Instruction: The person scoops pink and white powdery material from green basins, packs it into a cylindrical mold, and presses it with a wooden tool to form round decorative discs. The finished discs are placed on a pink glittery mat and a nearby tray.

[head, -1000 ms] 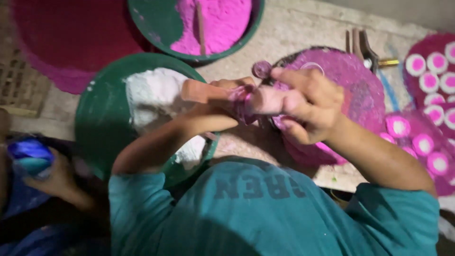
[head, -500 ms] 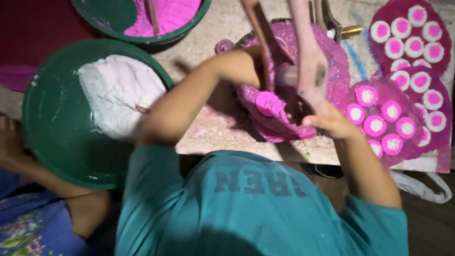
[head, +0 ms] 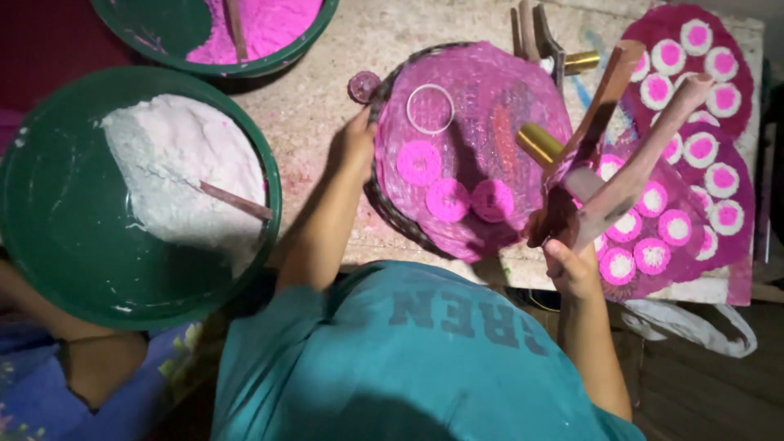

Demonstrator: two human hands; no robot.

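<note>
1. Left hand [head: 357,145] down on the left rim of the round woven tray [head: 384,200], fingers curled over the edge, gripping it.
2. Right hand [head: 572,261] raised at the tray's right side, clenched round the lower end of a wooden hinged press [head: 608,155], its two long arms splayed up and away in a V.
3. Brass-coloured cylinder [head: 539,143] poking out beside the press, just above the tray's right part.
4. On the tray, a pink-stained sheet carrying three flat magenta discs [head: 447,198], set close in a loose row; a thin white ring [head: 430,109] lying above them.
5. Small dark round cap [head: 363,86] sitting on the surface just off the tray's upper left rim.
6. To the right, pink sheets loaded with finished discs [head: 653,255], white with pink centres, in rows.
7. Left of the tray, a big green basin [head: 49,237] holding white powder [head: 175,175] with a stick resting in it.
8. At the top, a second green basin [head: 155,28] with magenta powder [head: 269,28].
9. Speckled stone surface [head: 310,122] under it all.
</note>
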